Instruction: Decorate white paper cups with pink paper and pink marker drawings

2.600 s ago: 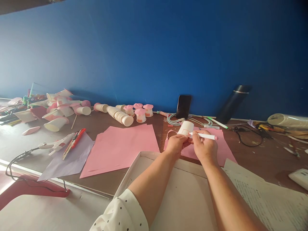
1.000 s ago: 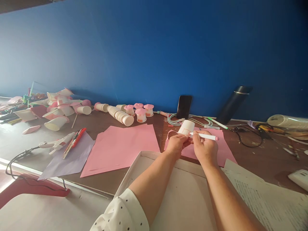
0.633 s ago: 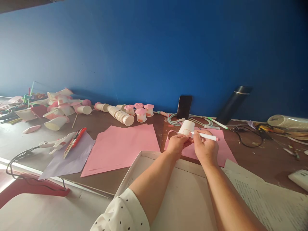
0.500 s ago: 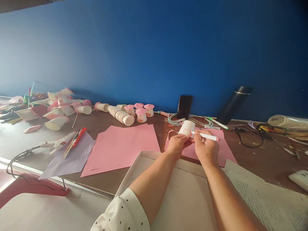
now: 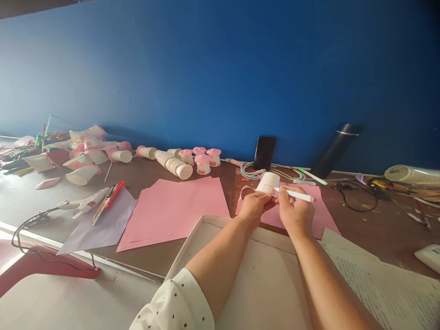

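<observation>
A white paper cup (image 5: 268, 181), rim downward, is gripped low on its side by my left hand (image 5: 253, 207). Pink lines mark the cup's wall. My right hand (image 5: 296, 213) is closed around a white marker pen (image 5: 297, 195) with a pink end, its other end against the cup's side near my left fingers. Pink paper (image 5: 321, 215) lies on the table beneath both hands. Just left of the cup curls a strip of pink paper (image 5: 241, 190). The marker's tip is too small to make out clearly.
A shallow white box (image 5: 271, 275) sits under my forearms. Leftward lie pink sheets (image 5: 175, 211), a box cutter (image 5: 107, 201) and a glue gun (image 5: 84, 201). Behind stand small pink-roofed cup houses (image 5: 202, 164), stacked cups (image 5: 173, 165), a phone (image 5: 264, 153) and a dark bottle (image 5: 335, 151).
Hardly anything differs. The whole view has shifted very slightly, and both hands keep the same hold on cup and marker.
</observation>
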A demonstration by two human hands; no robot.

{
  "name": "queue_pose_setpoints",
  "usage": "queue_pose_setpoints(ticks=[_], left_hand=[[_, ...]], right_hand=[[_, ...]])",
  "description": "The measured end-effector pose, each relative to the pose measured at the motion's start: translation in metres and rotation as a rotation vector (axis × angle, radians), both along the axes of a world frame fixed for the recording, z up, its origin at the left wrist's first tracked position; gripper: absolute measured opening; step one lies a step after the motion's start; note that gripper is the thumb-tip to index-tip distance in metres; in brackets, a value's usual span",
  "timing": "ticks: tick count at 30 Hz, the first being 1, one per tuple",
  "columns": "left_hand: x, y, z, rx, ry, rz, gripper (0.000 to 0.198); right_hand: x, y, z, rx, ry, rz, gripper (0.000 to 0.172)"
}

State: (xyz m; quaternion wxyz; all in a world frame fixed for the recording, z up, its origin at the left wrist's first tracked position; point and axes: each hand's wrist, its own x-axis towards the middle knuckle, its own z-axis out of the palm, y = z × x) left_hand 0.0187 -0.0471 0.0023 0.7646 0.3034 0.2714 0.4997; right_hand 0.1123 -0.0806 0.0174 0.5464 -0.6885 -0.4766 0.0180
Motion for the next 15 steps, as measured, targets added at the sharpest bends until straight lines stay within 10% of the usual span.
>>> queue_pose_setpoints(ticks=[15], left_hand=[[-0.0001,-0.0004,0.0016,0.000,0.022,0.000,0.011]], right_hand=[[0.0000,-0.0017,0.0022,0.011,-0.029,0.015,0.020]])
